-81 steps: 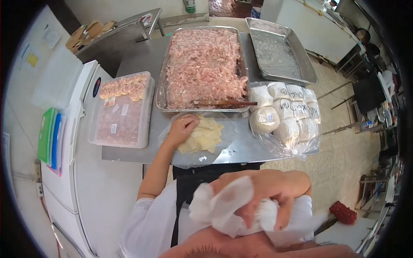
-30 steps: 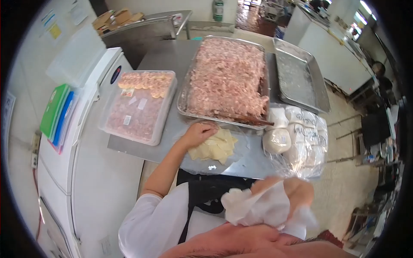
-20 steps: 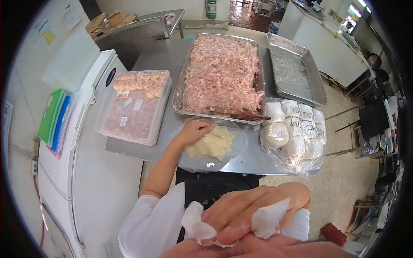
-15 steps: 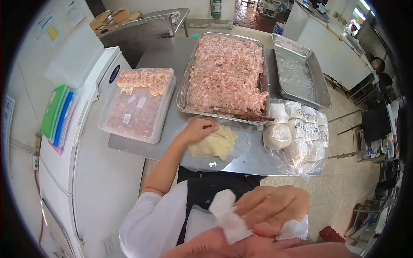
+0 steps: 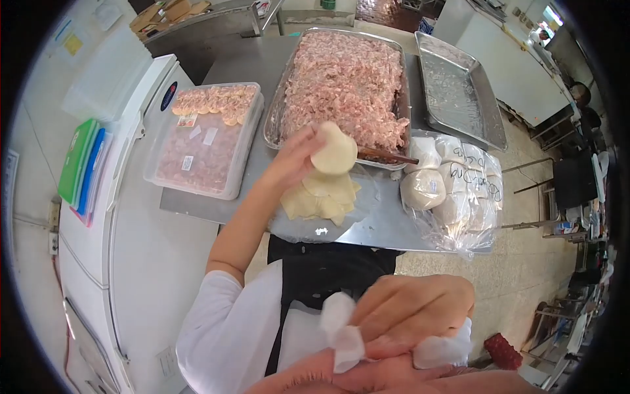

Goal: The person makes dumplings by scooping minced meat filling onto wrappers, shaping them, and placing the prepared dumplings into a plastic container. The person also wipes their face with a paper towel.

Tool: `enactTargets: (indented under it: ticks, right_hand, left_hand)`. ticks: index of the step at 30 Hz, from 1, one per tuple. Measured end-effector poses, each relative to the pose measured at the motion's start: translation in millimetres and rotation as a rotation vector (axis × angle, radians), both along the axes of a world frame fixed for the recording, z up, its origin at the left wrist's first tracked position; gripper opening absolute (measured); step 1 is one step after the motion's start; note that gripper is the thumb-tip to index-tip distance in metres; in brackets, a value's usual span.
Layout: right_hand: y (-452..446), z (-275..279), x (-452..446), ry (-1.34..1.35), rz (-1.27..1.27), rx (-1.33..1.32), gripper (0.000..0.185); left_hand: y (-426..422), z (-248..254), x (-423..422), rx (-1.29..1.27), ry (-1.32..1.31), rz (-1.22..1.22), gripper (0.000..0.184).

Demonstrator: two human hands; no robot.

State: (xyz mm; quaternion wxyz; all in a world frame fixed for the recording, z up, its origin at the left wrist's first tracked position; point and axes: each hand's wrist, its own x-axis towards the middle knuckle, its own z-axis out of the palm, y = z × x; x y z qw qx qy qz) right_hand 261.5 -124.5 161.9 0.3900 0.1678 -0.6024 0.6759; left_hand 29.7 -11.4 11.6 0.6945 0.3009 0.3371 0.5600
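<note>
- Left hand (image 5: 300, 156): the grip is closed, thumb and fingers pinching the left edge of a thin, round, pale-yellow dough disc (image 5: 334, 150).
- The disc is held up over the far end of a loose stack of pale-yellow dough sheets (image 5: 320, 200), before the near side of the meat tray.
- Right hand (image 5: 413, 305): the grip is closed on a crumpled white paper tissue (image 5: 344, 335) close to the person's face, tissue showing at both sides of the hand.
- The stack lies on thin clear plastic film (image 5: 365, 197), spread on a grey metal bench (image 5: 394, 234).
- Beyond it stands a rectangular metal tray (image 5: 392, 165) of pink minced meat (image 5: 348, 85); a brown wooden utensil (image 5: 394, 156) projects from its near right corner.
- Right: a clear plastic bag of white rounded pieces (image 5: 453, 187); behind it, a second, residue-smeared metal tray (image 5: 456, 95).
- Left: a translucent rectangular plastic box (image 5: 248, 148) with filled rounds visible along its far end.
</note>
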Motion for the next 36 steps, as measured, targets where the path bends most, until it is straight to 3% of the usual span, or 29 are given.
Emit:
enactTargets:
  ticks: [1, 2, 4, 5, 6, 8, 10, 11, 12, 13, 14, 16, 17, 18, 21, 22, 26, 28, 29, 30, 32, 33, 35, 36]
  right_hand:
    - [0.0, -1.2, 7.7, 0.004, -0.117, 0.092, 0.032]
    - [0.6, -2.3, 12.2, 0.013, -0.228, 0.187, 0.029]
    - [2.2, 1.1, 9.8, 0.038, -0.279, 0.207, 0.026]
    - [-6.7, 7.3, 3.9, 0.054, -0.271, 0.053, 0.028]
    - [-20.0, 14.8, -3.7, 0.072, -0.275, -0.109, 0.030]
    - [-46.4, 30.2, -19.2, 0.121, -0.301, -0.428, 0.035]
    - [-62.5, 37.2, -26.0, 0.186, -0.290, -0.727, 0.040]
    - [-65.3, 21.6, -17.7, 0.191, -0.275, -0.722, 0.040]
    - [-63.2, -6.9, -3.2, 0.083, 0.214, -0.895, 0.061]
    - [-56.2, -12.9, -2.5, -0.047, 0.710, -1.041, 0.091]
    - [-49.2, -15.2, 0.0, -0.052, 0.726, -1.043, 0.091]
    - [-19.4, 4.1, -9.2, -0.003, 0.039, -0.120, 0.038]
    - [-15.3, -4.0, -1.3, -0.018, 0.178, -0.091, 0.066]
    - [-14.8, -6.4, 0.9, -0.014, 0.191, -0.088, 0.066]
    - [-28.7, -4.4, 6.5, -0.011, 0.004, -0.178, 0.042]
    - [-24.2, -4.8, 6.9, -0.009, 0.014, -0.177, 0.042]
    - [22.9, -10.1, 19.4, -0.032, 0.110, 0.243, 0.034]
    - [34.0, -1.8, 15.1, -0.045, 0.140, 0.451, 0.031]
    - [-16.9, 3.7, 5.5, 0.112, 0.000, -0.425, 0.033]
    - [-17.5, 4.6, -6.4, 0.111, -0.030, -0.434, 0.033]
    - [-3.5, 4.9, -17.2, 0.175, -0.079, -0.041, 0.042]
    - [-11.7, 7.2, -10.4, 0.165, -0.107, -0.046, 0.042]
    - [-33.9, 15.2, -6.6, -0.050, 0.020, -0.487, 0.034]
    - [-25.4, 12.2, -2.9, -0.047, 0.047, -0.359, 0.034]
  left_hand:
    - [5.3, 2.4, 1.3, 0.158, 0.042, 0.011, 0.021]
    - [8.0, 7.8, 0.5, 0.154, 0.048, 0.013, 0.021]
    - [15.9, 28.1, 0.3, 0.339, 0.888, 0.118, 0.023]
    - [16.4, 37.6, 5.0, 0.455, 1.078, 0.166, 0.034]
    - [31.4, 28.5, 3.8, 0.453, 1.069, 0.142, 0.034]
    - [73.0, 3.8, -1.2, 1.096, 1.238, 0.360, 0.041]
    - [75.6, 8.0, 7.7, 1.073, 1.196, 0.327, 0.043]
    - [74.8, 10.8, 10.9, 0.880, 1.185, 0.300, 0.040]
    - [76.9, 15.5, 12.0, 0.691, 1.167, 0.287, 0.038]
    - [83.6, 13.3, 14.3, 0.716, 0.990, 0.298, 0.036]
    - [90.3, 10.0, 12.8, 0.706, 0.999, 0.310, 0.036]
    - [101.9, 7.3, 10.2, 0.671, 0.939, 0.224, 0.032]
    - [104.7, 7.8, 9.3, 0.666, 0.951, 0.236, 0.032]
    - [106.3, 11.4, 10.7, 0.594, 0.891, 0.188, 0.032]
    - [104.3, 22.0, 15.9, 0.448, 0.742, 0.085, 0.029]
    - [101.4, 27.2, 16.9, 0.374, 0.656, 0.024, 0.027]
    - [94.7, 37.2, 20.7, 0.283, 0.629, 0.038, 0.026]
    - [88.7, 46.2, 24.2, 0.086, 0.312, -0.017, 0.030]
    - [91.3, 41.5, 25.0, 0.081, 0.305, -0.038, 0.030]
    - [96.8, 34.7, 20.7, 0.138, 0.304, -0.041, 0.034]
    - [104.1, 30.8, 15.9, 0.195, 0.296, -0.065, 0.037]
    - [106.3, 32.6, 18.0, 0.185, 0.230, -0.049, 0.038]
    - [107.5, 31.7, 16.5, 0.073, 0.222, 0.044, 0.041]
    - [109.7, 34.4, 12.8, 0.084, 0.229, 0.067, 0.041]
